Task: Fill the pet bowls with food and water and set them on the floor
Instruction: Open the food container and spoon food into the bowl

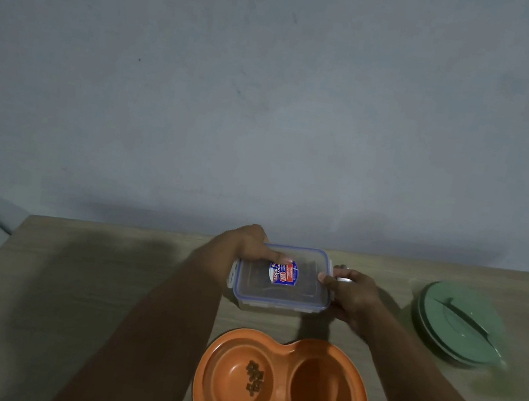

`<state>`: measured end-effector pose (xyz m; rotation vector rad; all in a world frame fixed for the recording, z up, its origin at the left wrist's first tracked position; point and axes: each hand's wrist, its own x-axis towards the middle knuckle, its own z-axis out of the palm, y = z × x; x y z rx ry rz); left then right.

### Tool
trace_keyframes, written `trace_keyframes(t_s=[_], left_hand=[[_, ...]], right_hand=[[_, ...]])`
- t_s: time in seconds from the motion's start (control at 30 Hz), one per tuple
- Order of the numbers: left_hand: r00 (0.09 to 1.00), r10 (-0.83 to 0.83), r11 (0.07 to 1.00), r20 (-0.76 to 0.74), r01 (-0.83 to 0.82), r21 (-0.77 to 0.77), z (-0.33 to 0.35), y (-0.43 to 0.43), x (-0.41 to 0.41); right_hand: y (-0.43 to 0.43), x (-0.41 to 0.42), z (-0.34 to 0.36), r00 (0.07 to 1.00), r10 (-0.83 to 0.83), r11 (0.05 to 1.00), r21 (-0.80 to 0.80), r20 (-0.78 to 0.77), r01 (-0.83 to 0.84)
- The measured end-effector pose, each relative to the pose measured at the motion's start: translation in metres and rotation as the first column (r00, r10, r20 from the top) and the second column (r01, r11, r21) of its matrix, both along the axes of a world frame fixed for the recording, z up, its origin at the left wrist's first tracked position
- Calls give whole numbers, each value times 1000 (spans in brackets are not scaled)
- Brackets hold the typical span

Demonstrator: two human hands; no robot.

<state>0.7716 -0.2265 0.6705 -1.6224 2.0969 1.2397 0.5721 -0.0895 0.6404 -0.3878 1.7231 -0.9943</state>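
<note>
Clear food container (pixel 279 293), blue-edged lid in place, flat on the counter (pixel 88 276) just beyond the orange double bowl (pixel 287 353). Over its far left corner, the left hand (pixel 247 244), thumb laid across the lid toward the printed label (pixel 283 273); probably there to pin the box down. Against the right-end clip, the right hand (pixel 354 292), curled, thumb on the lid edge; judged a grip for working that latch, whether snapping it shut or prying it open not determinable. Double bowl at the near edge, between the forearms, within easy pouring reach of the container. In the left well, a small cluster of kibble (pixel 255 377), far short of a full portion. The right well (pixel 319 392) apparently dry, though light too dim to rule out shallow water. Bowl on the counter, not yet on the floor. Round green lidded vessel (pixel 460 323) well apart on the right, contents hidden, possibly the water supply. Dark mass inside the container presumably more kibble, blurred by the plastic. Near rim of the bowl cut off by the frame. Right-hand fingertips hidden behind the clip, left-hand fingers hidden beyond the container's far wall. Label text too small to read in full. Grey surface left of the counter unidentifiable.
</note>
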Motion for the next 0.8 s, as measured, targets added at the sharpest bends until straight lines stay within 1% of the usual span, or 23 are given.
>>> trace_keyframes(t_s=[0.17, 0.23, 0.3, 0.37, 0.5, 0.57, 0.6, 0.67, 0.7, 0.77, 0.8], left_hand=[[999, -44, 993, 8, 43, 113, 3, -9, 1], [999, -52, 991, 12, 50, 121, 2, -12, 0], [999, -44, 997, 16, 42, 63, 1, -13, -1], [1000, -22, 999, 21, 23, -33, 1, -11, -4], [998, 58, 976, -14, -59, -207, 6, 12, 0], [991, 121, 941, -63, -135, -310, -1, 33, 8], [978, 177, 923, -115, -205, -326, -4, 45, 14], [922, 311, 881, -230, -370, -295, -10, 66, 23], [887, 366, 865, -280, -436, -249, -11, 77, 28], [824, 438, 850, -361, -510, -131, -13, 93, 33], [797, 461, 845, -390, -528, -80, -15, 98, 33]], right_hand=[[0, 0, -4, 999, 9, 1000, 7, -53, -8], [0, 1, -4, 998, 10, 1000, 10, -61, -9], [0, 3, -4, 998, 5, 1000, 17, -69, -4], [1, 3, -3, 998, -3, 1000, 14, -64, 4], [5, 6, 4, 996, 7, 1000, 10, -87, -6], [7, 8, 9, 992, 18, 1000, 11, -122, -17], [8, 9, 10, 990, 28, 1000, 8, -140, -27], [11, 12, 15, 984, 43, 999, -4, -174, -45], [14, 15, 17, 978, 52, 999, -6, -202, -54], [20, 20, 19, 941, 98, 995, 25, -325, -95], [24, 23, 17, 926, 106, 994, 37, -362, -99]])
